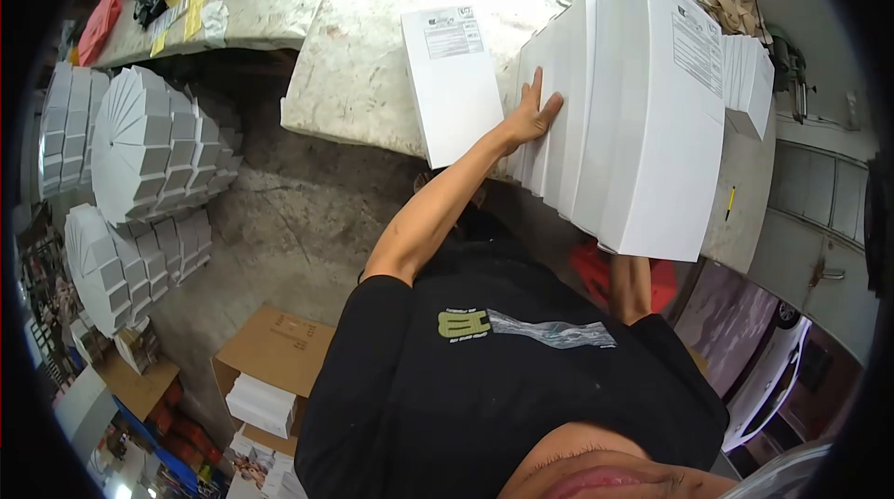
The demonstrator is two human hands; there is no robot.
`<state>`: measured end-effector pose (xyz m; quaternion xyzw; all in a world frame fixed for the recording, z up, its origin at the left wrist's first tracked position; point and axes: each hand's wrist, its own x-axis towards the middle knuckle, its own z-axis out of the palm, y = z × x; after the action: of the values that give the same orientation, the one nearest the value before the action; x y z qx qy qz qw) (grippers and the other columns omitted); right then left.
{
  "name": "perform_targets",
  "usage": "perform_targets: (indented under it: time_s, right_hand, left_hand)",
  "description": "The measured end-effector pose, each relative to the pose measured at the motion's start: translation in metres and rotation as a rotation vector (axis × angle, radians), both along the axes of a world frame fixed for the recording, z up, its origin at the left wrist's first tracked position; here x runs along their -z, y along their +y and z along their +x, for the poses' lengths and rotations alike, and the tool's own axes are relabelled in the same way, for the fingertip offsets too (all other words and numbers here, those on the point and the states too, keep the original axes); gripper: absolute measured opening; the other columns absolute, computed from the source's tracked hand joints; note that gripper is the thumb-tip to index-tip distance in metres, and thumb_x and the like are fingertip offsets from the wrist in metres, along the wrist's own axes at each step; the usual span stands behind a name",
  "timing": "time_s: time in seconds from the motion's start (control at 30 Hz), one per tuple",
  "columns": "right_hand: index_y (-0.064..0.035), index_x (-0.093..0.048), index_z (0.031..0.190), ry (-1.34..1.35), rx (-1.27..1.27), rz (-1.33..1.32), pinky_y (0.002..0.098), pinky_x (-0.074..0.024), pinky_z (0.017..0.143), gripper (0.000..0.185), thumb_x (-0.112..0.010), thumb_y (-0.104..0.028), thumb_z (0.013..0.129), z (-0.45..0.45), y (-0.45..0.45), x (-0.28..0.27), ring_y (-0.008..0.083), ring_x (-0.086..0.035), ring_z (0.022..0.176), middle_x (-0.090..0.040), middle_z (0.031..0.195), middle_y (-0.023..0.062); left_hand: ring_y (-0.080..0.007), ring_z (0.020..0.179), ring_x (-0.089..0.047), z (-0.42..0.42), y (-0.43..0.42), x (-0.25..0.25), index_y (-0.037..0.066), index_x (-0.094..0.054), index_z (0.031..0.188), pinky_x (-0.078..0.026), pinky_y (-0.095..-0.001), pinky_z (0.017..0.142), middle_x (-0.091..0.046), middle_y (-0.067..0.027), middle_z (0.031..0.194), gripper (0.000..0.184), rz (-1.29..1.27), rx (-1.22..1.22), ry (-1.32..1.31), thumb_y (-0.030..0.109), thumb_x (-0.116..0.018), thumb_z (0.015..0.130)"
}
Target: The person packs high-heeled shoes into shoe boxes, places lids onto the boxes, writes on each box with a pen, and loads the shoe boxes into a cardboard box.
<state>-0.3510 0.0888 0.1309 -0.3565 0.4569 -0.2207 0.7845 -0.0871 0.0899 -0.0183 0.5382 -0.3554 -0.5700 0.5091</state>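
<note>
Left hand [533, 117] open, fingers spread against a row of white boxes [675, 155].
The row stands at the table's [363, 71] near edge, toward the right corner; right hand hidden behind it, grip unclear.

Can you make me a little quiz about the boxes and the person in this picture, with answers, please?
1. Which hand does the row of white boxes hide?
2. True or false: the box lying left of that row has a printed label.
3. What colour is the shirt? A red, B black, C yellow.

Key: 1. Right hand; the left hand is visible. 2. True. 3. B.
</note>
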Motion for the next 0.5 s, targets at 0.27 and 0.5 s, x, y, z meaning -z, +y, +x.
perform_targets:
  time_s: [0.27, 0.5]
  right_hand:
    - [-0.0050, -0.039, 0.145, 0.086, -0.207, -0.235, 0.0396, -0.0491, 0.097, 0.067, -0.042, -0.053, 0.099, 0.042, -0.019, -0.055, 0.0298, -0.050, 0.126, -0.047, 0.140, 0.0199]
    - [-0.0050, -0.039, 0.145, 0.053, -0.449, -0.379, 0.0389, -0.0488, 0.098, 0.067, -0.042, -0.053, 0.099, 0.165, -0.039, -0.055, 0.0295, -0.050, 0.126, -0.048, 0.140, 0.0191]
  left_hand:
    - [-0.0230, 0.098, -0.053, 0.035, 0.025, -0.157, 0.008, 0.010, 0.155, -0.047, -0.0343, 0.076, -0.049, -0.0189, 0.131, 0.102, -0.015, -0.090, -0.185, 0.079, -0.023, 0.090]
    - [-0.0100, 0.059, -0.034, 0.114, 0.081, -0.154, 0.003, 0.022, 0.150, -0.028, -0.0274, 0.049, -0.047, -0.0095, 0.082, 0.122, -0.044, -0.167, 0.009, 0.090, -0.025, 0.079]
